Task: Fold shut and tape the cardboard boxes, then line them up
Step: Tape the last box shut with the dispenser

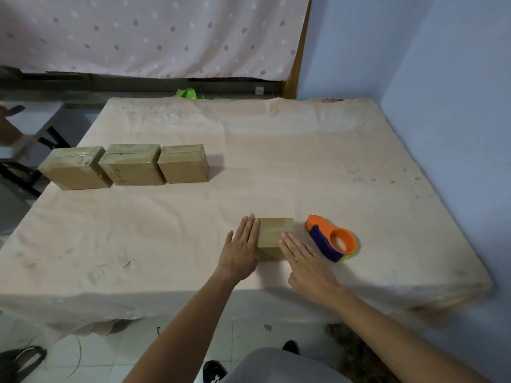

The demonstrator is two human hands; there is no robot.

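Nearest the camera, a black shoe point(214, 370) stands on the pale tiled floor point(110, 352), below the front edge of a table draped in a creased peach cloth point(138, 230). Both bare forearms reach over that edge.

The left hand point(240, 252) lies flat with its fingers straight and together, pressed against the left side of a small cardboard box point(273, 233) near the table's front. The right hand point(307, 261) is also flat and straight-fingered, its fingertips touching the box's right top edge. Neither hand curls round anything. The box's top looks closed; no printing shows on it.

Just beside the box on the right, lying on the cloth, is an orange and blue tape dispenser point(330, 239), apart from both hands.

Farther back on the left, three taped boxes stand in a row, side by side: the left box point(73, 168), the middle box point(132, 167) and the right box point(182, 164). The middle one carries a dark handwritten scrawl on its front face, too loose to read surely.

Beyond the table are a green object point(189, 94), a pink dotted curtain point(152, 37) and a blue wall point(414, 64).
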